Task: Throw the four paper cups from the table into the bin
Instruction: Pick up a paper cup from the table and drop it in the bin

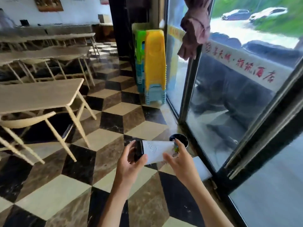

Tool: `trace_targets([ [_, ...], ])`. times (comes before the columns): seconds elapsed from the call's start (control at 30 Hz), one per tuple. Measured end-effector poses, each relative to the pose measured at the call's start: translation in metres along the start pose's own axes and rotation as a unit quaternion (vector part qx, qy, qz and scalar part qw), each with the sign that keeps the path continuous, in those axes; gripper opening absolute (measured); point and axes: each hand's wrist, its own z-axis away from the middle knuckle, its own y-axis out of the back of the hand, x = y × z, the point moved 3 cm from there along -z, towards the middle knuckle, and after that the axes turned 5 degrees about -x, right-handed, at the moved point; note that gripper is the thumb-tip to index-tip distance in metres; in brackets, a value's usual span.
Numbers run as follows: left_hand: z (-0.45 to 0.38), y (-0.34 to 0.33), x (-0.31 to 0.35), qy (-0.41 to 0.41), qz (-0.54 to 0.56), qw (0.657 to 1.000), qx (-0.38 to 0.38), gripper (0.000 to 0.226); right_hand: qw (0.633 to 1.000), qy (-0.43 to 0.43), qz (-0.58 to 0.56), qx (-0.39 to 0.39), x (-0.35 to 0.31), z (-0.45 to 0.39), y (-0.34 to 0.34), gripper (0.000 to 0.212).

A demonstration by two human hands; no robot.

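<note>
I hold a white paper cup (155, 151) sideways in front of me, with printed drawings on its wall and a dark rim end pointing left. It may be several cups nested together; I cannot tell. My left hand (131, 159) grips the rim end. My right hand (178, 156) grips the base end. Just beyond the cup, on the floor by the glass door, stands a small round dark bin (182, 138), partly hidden behind my right fingers.
A pale table (41, 94) and chair (27, 120) stand at the left, with more tables behind. Stacked yellow and green plastic stools (154, 63) rise by the pillar. A glass door (229, 112) runs along the right. The floor is checkered tile.
</note>
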Motion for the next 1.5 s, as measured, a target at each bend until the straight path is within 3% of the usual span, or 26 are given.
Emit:
trace_targets([
  [0.23,-0.132,-0.068,-0.022,0.018,-0.004,0.998,-0.058,0.065,0.998,-0.029,0.002,0.059,0.033,-0.101,0.057,0.074],
  [0.67,-0.423,-0.154,-0.074,0.055,-0.032,0.986,-0.152,0.065,0.987,-0.109,0.023,0.115,0.083,-0.363,0.113,0.077],
  [1.07,-0.547,-0.216,-0.144,0.146,-0.039,0.975,-0.162,0.057,0.978,-0.189,0.012,0.093,0.167,-0.501,0.134,0.074],
  [1.23,-0.568,-0.24,-0.225,0.201,-0.055,0.965,-0.158,0.062,0.97,-0.237,0.01,0.047,0.243,-0.532,0.126,0.074],
  [1.5,-0.556,-0.273,-0.443,0.319,-0.088,0.936,-0.121,0.052,0.941,-0.339,-0.01,-0.023,0.45,-0.549,0.068,0.068],
])
